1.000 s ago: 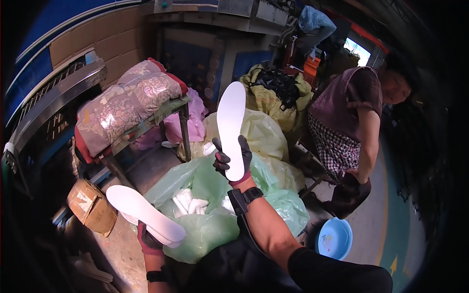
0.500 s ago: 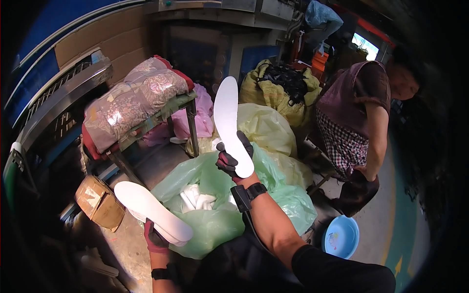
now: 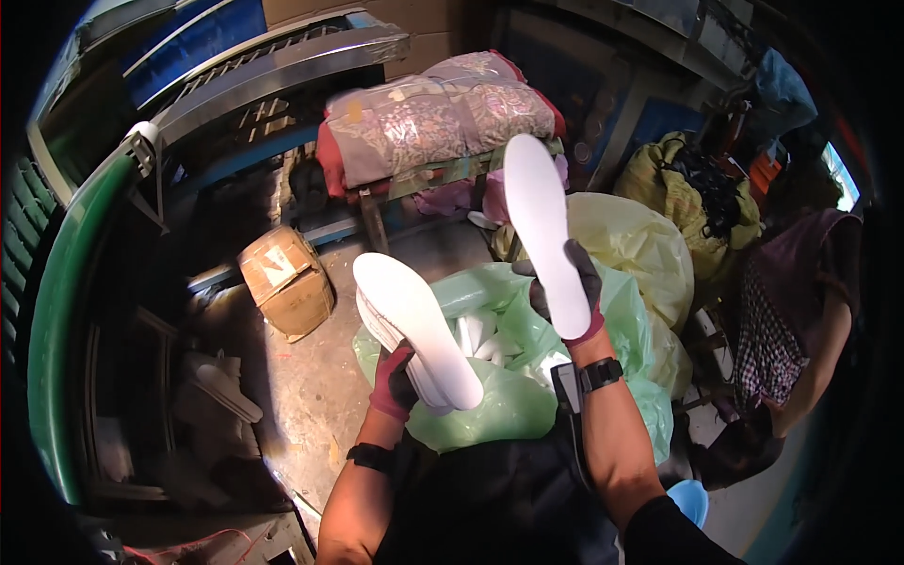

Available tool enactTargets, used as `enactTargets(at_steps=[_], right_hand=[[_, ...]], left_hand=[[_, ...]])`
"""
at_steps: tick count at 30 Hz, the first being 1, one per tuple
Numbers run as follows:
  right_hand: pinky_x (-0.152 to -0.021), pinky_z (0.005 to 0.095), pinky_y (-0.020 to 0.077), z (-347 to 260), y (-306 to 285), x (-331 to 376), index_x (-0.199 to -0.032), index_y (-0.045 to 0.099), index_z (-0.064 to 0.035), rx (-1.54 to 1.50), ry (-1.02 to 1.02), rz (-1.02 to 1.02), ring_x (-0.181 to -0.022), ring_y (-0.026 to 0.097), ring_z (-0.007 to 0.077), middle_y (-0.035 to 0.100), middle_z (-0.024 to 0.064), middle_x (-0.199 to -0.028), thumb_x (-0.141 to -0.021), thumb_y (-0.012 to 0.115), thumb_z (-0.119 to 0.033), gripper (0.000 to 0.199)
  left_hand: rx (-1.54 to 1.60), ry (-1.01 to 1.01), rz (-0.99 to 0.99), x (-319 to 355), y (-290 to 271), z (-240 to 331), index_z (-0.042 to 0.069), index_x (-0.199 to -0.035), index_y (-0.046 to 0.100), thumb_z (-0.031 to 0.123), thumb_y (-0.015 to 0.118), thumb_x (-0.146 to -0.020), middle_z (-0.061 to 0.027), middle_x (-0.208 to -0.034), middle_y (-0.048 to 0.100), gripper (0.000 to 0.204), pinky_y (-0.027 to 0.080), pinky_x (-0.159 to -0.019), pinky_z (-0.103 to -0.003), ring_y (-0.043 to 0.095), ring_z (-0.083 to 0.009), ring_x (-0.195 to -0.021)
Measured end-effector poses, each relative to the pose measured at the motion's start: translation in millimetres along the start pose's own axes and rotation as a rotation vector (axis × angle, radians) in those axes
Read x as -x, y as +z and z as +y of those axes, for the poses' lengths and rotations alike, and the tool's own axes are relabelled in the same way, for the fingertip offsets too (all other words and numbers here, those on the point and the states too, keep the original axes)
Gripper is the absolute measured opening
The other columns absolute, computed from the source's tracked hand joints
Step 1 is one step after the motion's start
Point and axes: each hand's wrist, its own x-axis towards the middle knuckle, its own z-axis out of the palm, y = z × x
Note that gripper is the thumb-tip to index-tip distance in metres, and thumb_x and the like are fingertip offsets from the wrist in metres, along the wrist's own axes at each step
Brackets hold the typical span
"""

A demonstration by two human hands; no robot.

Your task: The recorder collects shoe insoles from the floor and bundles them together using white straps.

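My left hand (image 3: 394, 381), in a dark and maroon glove, grips a small stack of white shoe insoles (image 3: 419, 325) by one side. Its wrist wears a black band. My right hand (image 3: 589, 282), gloved the same way, holds up a white insole (image 3: 537, 207) by its narrower lower end, tilted with the wide end away from me. Whether more than one insole is in that hand, I cannot tell. Beneath and between both hands lies an open green plastic bag (image 3: 490, 414). White insoles (image 3: 482, 337) are heaped inside it.
A taped cardboard box (image 3: 287, 282) sits on the floor at left. Beyond stands a bench with a wrapped floral bundle (image 3: 433, 122). Yellowish bags (image 3: 640, 235) are at right, near a seated person (image 3: 786, 320). A blue basin (image 3: 692, 499) lies low right; a green rail (image 3: 71, 311) curves at far left.
My view has swung left, so the scene sits further right. The left hand's insole stack has come up and closer to the right hand. Both hands keep their hold.
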Motion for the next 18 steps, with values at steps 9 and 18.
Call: enactTargets(at_steps=[9,18], right_hand=[[-0.089,0.04,0.052,136.9,68.4,-24.0,-0.141,0.052,-0.0151,1.856,-0.015,0.388,-0.104,0.066,0.0355,0.068,0.0197,-0.114,-0.081,0.07,-0.053,0.073],[-0.085,0.0391,0.0546,163.0,66.7,-24.9,-0.135,0.058,-0.0109,1.995,-0.289,0.284,-0.101,0.068,0.0336,0.066,0.0148,-0.121,-0.076,0.08,-0.038,0.068]], left_hand=[[-0.097,0.095,-0.016,0.9,2.0,0.4,0.0,-0.131,0.048,0.008,0.054,-0.091,-0.0145,-0.109,0.063,0.04,0.055,-0.084,-0.038,0.064,-0.0246,-0.098],[0.219,0.062,0.009,9.4,-2.2,3.8,0.003,-0.137,0.045,0.019,0.057,-0.098,-0.011,-0.111,0.064,0.044,0.056,-0.082,-0.037,0.066,-0.023,-0.095]])
